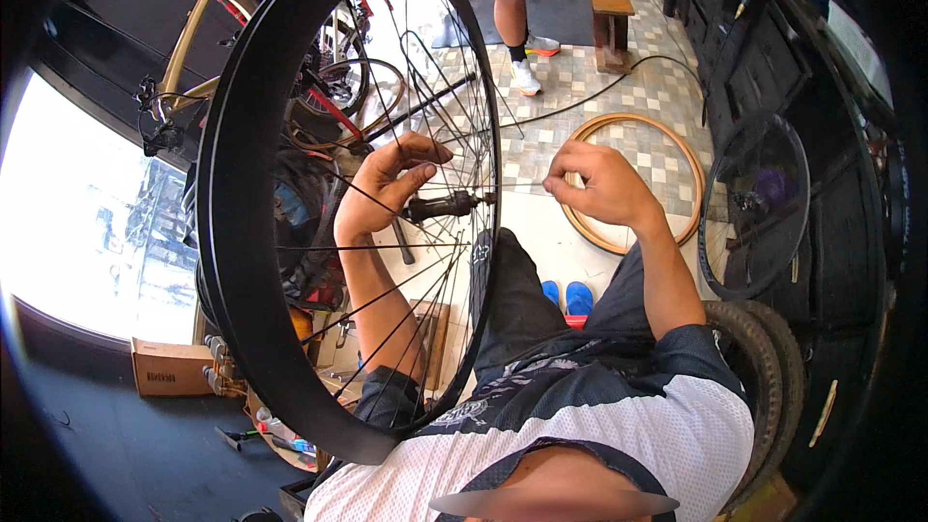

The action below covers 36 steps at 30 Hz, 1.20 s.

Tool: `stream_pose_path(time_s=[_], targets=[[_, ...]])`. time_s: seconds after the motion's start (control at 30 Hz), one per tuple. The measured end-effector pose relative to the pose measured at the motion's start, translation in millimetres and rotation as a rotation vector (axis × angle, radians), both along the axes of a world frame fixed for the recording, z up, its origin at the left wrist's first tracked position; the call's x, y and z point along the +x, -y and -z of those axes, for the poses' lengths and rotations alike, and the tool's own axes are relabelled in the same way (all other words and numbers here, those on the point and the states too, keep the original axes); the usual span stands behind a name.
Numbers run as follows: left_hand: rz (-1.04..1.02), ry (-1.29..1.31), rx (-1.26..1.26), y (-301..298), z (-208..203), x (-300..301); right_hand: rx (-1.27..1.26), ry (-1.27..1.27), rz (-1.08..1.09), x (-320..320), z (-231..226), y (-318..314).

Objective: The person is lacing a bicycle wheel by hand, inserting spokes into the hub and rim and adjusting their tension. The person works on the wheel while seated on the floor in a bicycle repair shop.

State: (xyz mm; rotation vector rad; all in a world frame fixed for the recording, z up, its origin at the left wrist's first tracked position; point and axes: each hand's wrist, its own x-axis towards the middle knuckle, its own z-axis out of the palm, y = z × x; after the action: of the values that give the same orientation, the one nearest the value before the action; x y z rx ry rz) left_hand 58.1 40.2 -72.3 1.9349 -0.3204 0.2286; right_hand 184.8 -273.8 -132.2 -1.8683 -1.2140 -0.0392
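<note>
A black deep-rimmed bicycle wheel (253, 232) stands upright over my left thigh, with spokes running to its black hub (447, 205). Only part of the lacing looks filled. My left forearm passes behind the rim and spokes. By the hub, my left hand (379, 188) is loosely curled, thumb and fingers bent toward each other among the spokes; what they pinch is hidden. Right of the wheel, my right hand (601, 182) is closed in a pinch. A thin metal spoke (524, 184) runs from its fingertips toward the hub, its far end lost among the other spokes.
Tan-walled tyres (689, 150) lie on the tiled floor ahead. A black rim (710, 232) leans against dark cabinets at right, with dark tyres (773, 367) below. Bicycles crowd the left, near a cardboard box (169, 368). Beyond stand a person (507, 0) and a wooden stool (612, 8).
</note>
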Motion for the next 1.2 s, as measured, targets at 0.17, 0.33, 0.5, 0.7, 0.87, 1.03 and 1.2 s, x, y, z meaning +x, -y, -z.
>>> stream_pose_path(time_s=[0.17, 0.33, 0.5, 0.7, 0.87, 1.03, 1.2], targets=[[0.000, -0.104, -0.092, 17.4, -3.8, -4.1, 0.002, -0.032, -0.032, -7.6, 5.3, -20.8], [0.011, -0.105, -0.102, 12.6, 1.6, 0.4, -0.037, 0.090, -0.044, 6.0, -9.4, -53.2], [0.047, -0.084, -0.092, 15.0, -0.1, -0.4, -0.180, 0.188, -0.111, 9.6, -24.3, -73.1], [-0.046, -0.096, -0.069, 14.7, -2.2, -2.8, -0.282, 0.136, -0.152, 8.2, -31.3, -78.4], [-0.047, -0.091, -0.093, 16.6, -0.7, -0.3, -0.182, 0.077, -0.210, 17.6, -20.9, -90.6], [-0.042, -0.104, -0.093, 17.2, -4.6, -2.2, -0.154, 0.087, -0.331, 19.6, -13.1, -110.3], [0.029, -0.118, -0.149, 20.5, -11.4, -6.0, -0.138, -0.279, -0.521, 23.5, 1.2, -112.1]])
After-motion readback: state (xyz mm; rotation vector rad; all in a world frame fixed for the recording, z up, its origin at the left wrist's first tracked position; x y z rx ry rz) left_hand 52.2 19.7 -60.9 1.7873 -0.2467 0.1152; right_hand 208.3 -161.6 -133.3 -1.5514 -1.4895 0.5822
